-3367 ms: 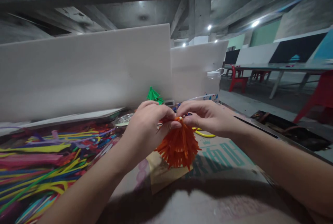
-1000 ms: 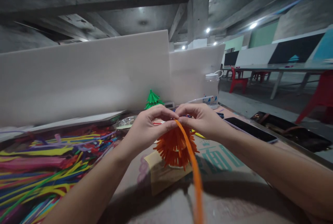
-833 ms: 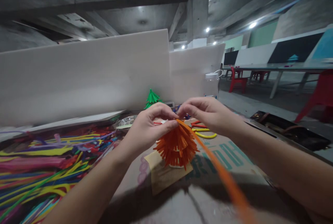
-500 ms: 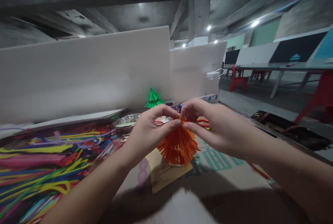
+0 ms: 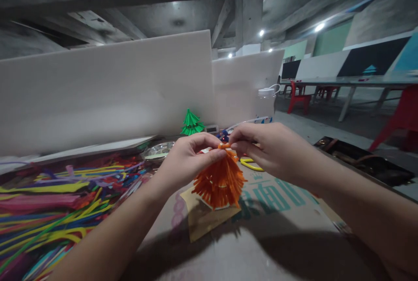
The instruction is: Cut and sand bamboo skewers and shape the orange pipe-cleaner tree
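An orange pipe-cleaner tree (image 5: pixel 219 183) with fringed tiers stands in front of me, a little tilted, above a piece of brown card (image 5: pixel 209 224). My left hand (image 5: pixel 199 155) is closed, thumb and forefinger pinching the tree near its top. At the tip a short orange pipe cleaner (image 5: pixel 224 145) runs sideways, and the closed fingers of my right hand (image 5: pixel 261 144) pinch its right end. Behind, against the white board, is a green pipe-cleaner tree (image 5: pixel 192 123).
Many coloured pipe cleaners (image 5: pixel 52 211) cover the left side. Yellow-handled scissors (image 5: pixel 251 164) lie behind the orange tree. A clear plastic bowl (image 5: pixel 158 150), a white-lidded bottle (image 5: pixel 266 102) and white boards (image 5: pixel 130 89) stand at the back. A dark glossy case (image 5: pixel 359 163) lies at right.
The orange tree has shifted slightly left and tilted. My right fingers have turned and closed at its tip, where the sideways orange pipe cleaner now shows. My left hand keeps its pinch.
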Demonstrator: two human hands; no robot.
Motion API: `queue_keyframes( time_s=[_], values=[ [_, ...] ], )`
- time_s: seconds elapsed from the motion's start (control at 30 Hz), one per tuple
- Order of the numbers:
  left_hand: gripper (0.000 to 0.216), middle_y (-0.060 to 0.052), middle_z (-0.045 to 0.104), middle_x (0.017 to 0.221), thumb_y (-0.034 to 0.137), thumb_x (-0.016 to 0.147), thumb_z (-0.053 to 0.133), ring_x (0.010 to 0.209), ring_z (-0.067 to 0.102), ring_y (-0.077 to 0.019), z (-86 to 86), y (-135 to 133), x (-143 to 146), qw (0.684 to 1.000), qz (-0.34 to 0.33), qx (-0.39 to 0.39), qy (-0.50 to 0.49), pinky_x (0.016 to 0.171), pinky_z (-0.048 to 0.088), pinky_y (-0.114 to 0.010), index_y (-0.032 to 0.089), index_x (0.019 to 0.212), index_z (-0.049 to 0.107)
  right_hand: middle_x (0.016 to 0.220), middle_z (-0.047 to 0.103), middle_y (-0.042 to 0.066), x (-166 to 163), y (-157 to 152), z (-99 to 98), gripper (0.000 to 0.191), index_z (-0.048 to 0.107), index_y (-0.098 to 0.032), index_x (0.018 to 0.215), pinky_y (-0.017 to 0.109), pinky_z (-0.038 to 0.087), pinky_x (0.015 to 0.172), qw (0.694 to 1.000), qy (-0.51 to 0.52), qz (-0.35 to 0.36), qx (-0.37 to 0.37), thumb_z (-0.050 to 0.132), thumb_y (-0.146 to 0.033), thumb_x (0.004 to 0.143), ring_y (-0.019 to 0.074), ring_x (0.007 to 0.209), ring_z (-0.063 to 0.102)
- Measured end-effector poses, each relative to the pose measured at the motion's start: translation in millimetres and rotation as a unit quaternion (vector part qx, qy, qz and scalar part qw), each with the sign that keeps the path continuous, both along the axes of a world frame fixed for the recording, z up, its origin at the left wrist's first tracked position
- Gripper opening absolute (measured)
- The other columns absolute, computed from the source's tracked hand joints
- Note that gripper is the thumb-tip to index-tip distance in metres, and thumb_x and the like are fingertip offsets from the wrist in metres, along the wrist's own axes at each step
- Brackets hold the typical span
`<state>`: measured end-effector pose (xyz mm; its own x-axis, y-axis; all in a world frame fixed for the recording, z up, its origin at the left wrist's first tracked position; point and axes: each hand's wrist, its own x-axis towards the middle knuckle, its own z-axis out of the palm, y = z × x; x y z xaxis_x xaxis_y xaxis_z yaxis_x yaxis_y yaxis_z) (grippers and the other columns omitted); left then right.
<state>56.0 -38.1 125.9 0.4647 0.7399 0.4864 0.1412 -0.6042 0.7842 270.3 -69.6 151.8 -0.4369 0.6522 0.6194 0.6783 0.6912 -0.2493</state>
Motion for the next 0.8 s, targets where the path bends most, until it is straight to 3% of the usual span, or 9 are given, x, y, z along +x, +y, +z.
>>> queue_keyframes(
  time_s=[0.13,0.23,0.37,0.6,0.8],
  values=[
    [0.015,-0.005,0.07,0.092,0.031,0.084,0.075,0.085,0.064,-0.0158,1.6,-4.5,1.4,1.0,-0.018,-0.011,-0.015,0.077,0.05,-0.025,0.017,0.085,0.072,0.073,0.072,-0.001,2.2,8.7,5.3,0.012,0.067,-0.021,0.081,0.024,0.039,0.056,0.997,-0.007,0.031,-0.066,0.058,-0.018,0.088,0.0137,0.064,0.063],
    [0.012,-0.004,0.068,0.089,0.027,0.082,0.076,0.082,0.062,-0.0146,3.8,-7.8,2.2,1.0,-0.018,-0.018,-0.015,0.074,0.049,-0.025,0.016,0.08,0.072,0.072,0.072,-0.002,1.2,14.1,3.2,0.013,0.068,-0.021,0.083,0.023,0.04,0.058,0.998,0.021,0.027,-0.059,0.058,-0.015,0.087,0.0129,0.064,0.064],
    [0.015,-0.003,0.066,0.086,0.028,0.079,0.079,0.079,0.061,-0.0133,4.6,-6.9,4.3,0.995,-0.061,-0.077,-0.035,0.072,0.048,-0.024,0.015,0.076,0.072,0.078,0.075,-0.001,-4.7,18.8,-8.4,0.012,0.07,-0.021,0.09,0.024,0.042,0.062,0.998,0.05,0.022,0.008,0.058,-0.019,0.091,0.0132,0.069,0.065],
    [0.03,0.0,0.062,0.08,0.041,0.074,0.085,0.071,0.056,-0.0108,-4.1,0.4,4.8,0.979,-0.124,-0.146,-0.064,0.067,0.043,-0.022,0.015,0.072,0.071,0.088,0.072,0.004,-13.2,19.9,-17.2,0.017,0.072,-0.018,0.084,0.029,0.048,0.078,0.976,0.095,0.113,0.158,0.06,-0.009,0.091,0.0155,0.084,0.065],
    [0.029,0.001,0.065,0.082,0.042,0.075,0.085,0.08,0.059,-0.0112,-11.4,0.8,6.6,0.967,-0.136,-0.196,-0.087,0.076,0.044,-0.022,0.017,0.082,0.073,0.085,0.068,0.005,-12.9,16.3,-16.3,0.021,0.073,-0.02,0.087,0.036,0.047,0.082,0.96,0.054,0.088,0.262,0.057,-0.009,0.093,0.0186,0.085,0.06]
  ],
)
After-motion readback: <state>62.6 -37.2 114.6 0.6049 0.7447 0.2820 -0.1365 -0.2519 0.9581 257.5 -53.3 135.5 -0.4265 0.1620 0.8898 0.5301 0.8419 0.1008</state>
